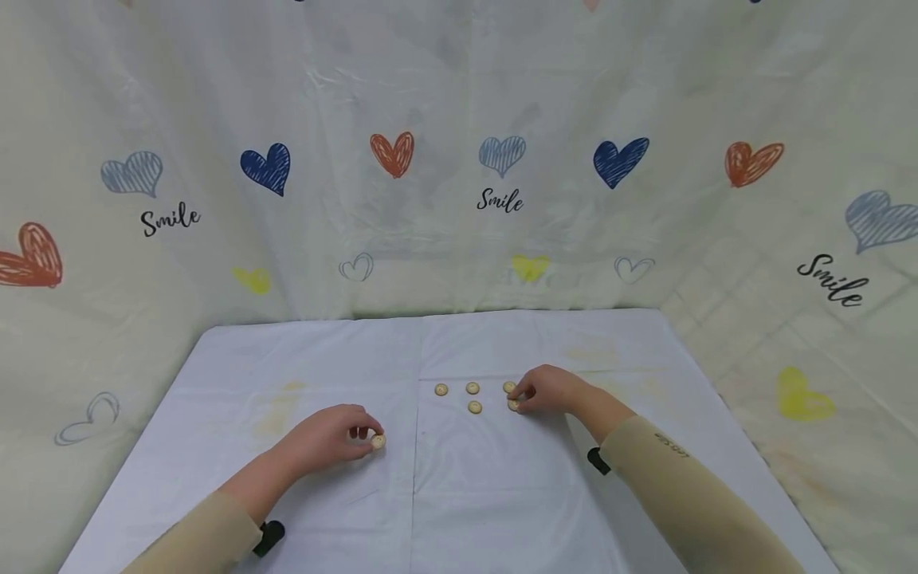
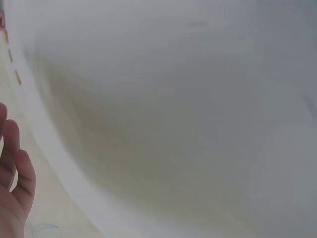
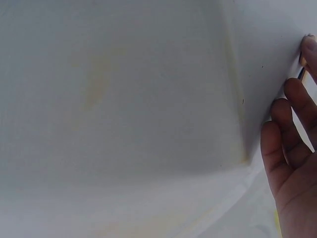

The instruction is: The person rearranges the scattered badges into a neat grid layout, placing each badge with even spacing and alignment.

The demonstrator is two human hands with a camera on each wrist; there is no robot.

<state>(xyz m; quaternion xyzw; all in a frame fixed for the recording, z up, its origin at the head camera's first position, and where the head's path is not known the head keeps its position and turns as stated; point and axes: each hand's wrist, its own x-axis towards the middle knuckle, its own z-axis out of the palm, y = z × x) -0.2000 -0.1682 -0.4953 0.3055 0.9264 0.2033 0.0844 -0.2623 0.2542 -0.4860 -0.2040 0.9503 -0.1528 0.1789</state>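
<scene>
In the head view my left hand [image 1: 331, 438] pinches a small round wooden disc [image 1: 378, 441] between thumb and fingertips, low over the left half of the white table. My right hand [image 1: 548, 390] is at the right end of a group of similar discs, its thumb and fingertips at a lower disc [image 1: 513, 405]. Another disc [image 1: 509, 387] lies just behind that one, close to the fingertips. The left wrist view shows only part of the left hand [image 2: 15, 173]. In the right wrist view the right hand [image 3: 297, 134] has its fingertips against the tabletop.
Further discs lie left of the right hand: a back-left disc [image 1: 441, 389], a back-middle disc [image 1: 472, 387] and a front-middle disc [image 1: 475, 406]. A white cloth [image 1: 344, 359] with fold lines covers the table. Behind it hangs a curtain [image 1: 445, 231] printed with hearts.
</scene>
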